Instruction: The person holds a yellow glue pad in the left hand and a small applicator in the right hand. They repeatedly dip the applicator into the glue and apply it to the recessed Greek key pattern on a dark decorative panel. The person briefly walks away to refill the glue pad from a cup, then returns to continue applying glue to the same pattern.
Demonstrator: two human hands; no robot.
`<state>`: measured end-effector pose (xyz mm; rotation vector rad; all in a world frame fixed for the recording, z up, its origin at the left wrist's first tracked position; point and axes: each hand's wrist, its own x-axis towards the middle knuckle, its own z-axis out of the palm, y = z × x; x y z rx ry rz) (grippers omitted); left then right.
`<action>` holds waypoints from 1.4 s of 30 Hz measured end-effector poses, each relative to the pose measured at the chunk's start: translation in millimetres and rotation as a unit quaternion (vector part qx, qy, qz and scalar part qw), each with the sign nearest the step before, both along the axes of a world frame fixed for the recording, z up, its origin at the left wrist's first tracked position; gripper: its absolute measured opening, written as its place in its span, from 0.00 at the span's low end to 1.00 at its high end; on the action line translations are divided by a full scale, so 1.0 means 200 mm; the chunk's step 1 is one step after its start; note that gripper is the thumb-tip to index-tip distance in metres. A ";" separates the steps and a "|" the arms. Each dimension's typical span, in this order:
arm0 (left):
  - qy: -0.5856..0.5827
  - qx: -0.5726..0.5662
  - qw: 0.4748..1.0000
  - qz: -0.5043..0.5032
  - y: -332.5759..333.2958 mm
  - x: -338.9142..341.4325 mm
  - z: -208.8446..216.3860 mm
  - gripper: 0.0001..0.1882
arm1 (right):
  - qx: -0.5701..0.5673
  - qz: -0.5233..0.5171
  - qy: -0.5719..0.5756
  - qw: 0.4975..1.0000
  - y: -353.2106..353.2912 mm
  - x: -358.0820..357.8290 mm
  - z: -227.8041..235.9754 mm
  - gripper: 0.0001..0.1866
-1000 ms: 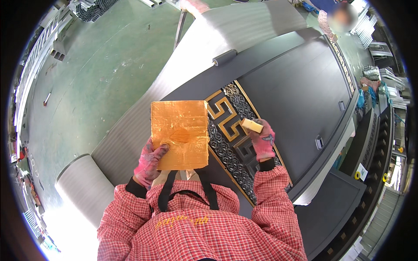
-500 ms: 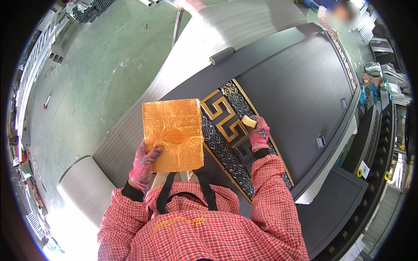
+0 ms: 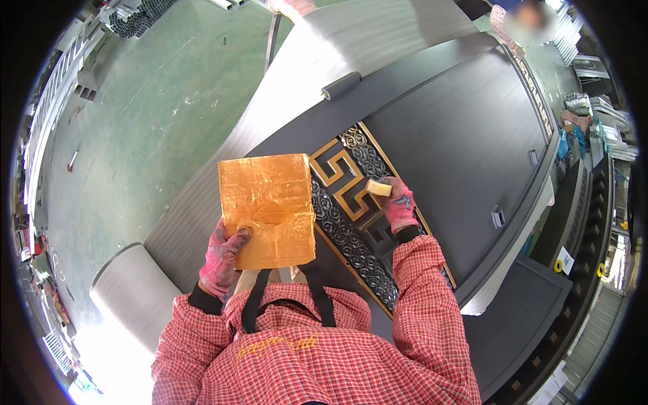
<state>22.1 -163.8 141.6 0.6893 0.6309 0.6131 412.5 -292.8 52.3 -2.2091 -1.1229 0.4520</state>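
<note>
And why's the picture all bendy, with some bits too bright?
Head view: the fisheye lens bends edges of the dark ornate panel and leaves black corners; head view: bright light whites out the bottom of the grey sheet roll; head view: the gold-coated board gleams patchily.

Gold-smeared rectangular board (image 3: 268, 192) left of dark carved band (image 3: 337, 219); pale-yellow sponge block (image 3: 379, 189) over band, beside part-gold key pattern (image 3: 351, 174).

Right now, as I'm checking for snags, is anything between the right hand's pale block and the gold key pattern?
Nothing visible: the right hand holds the pale block near the gold key pattern; the left hand holds the gold board farther left.
</note>
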 end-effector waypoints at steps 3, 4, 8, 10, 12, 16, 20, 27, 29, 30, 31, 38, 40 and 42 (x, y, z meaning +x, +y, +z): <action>-0.005 0.014 1.000 -0.010 0.02 0.05 0.05 0.29 | -0.012 0.010 0.010 1.000 -0.03 0.02 -0.06 0.12; 0.058 0.000 0.998 -0.007 0.02 0.09 0.10 0.29 | -0.013 -0.019 -0.003 1.000 -0.01 0.01 0.00 0.12; 0.088 0.005 0.996 -0.003 0.01 0.06 0.07 0.28 | 0.029 0.006 0.004 1.000 -0.01 0.04 -0.01 0.15; 0.085 -0.006 0.996 0.001 0.00 0.05 0.03 0.28 | -0.010 0.027 0.006 1.000 -0.03 0.06 -0.03 0.16; 0.074 -0.010 0.997 0.004 0.00 0.05 0.03 0.28 | -0.034 0.035 0.005 0.999 -0.04 0.06 -0.01 0.16; 0.093 -0.007 0.996 0.004 0.01 0.08 0.08 0.28 | -0.085 0.034 0.033 0.995 -0.10 0.09 0.04 0.15; 0.107 -0.018 0.994 -0.002 0.00 0.10 0.10 0.30 | -0.059 -0.007 0.100 0.993 -0.13 0.12 0.02 0.14; 0.106 -0.030 0.994 -0.002 -0.01 0.12 0.11 0.34 | -0.121 0.061 0.014 0.991 -0.04 0.09 0.05 0.15; 0.054 -0.032 0.998 -0.005 -0.02 0.06 0.03 0.29 | -0.101 0.036 0.039 0.993 -0.12 0.11 -0.01 0.15; 0.057 -0.031 0.998 -0.002 -0.02 0.06 0.02 0.29 | -0.103 0.046 0.018 0.993 -0.16 0.12 0.00 0.15; 0.060 -0.031 0.998 -0.001 -0.03 0.06 0.01 0.29 | -0.105 0.056 -0.004 0.993 -0.20 0.12 0.00 0.15; 0.095 -0.014 0.995 -0.031 -0.04 0.12 0.11 0.29 | -0.049 -0.058 0.061 0.995 -0.38 0.07 0.09 0.17; 0.079 -0.028 0.996 -0.034 -0.05 0.12 0.09 0.27 | -0.012 -0.103 0.142 0.984 -0.33 0.00 0.26 0.17; 0.091 -0.030 0.995 -0.026 -0.07 0.18 0.12 0.24 | 0.099 -0.111 0.228 0.962 -0.28 -0.10 0.44 0.18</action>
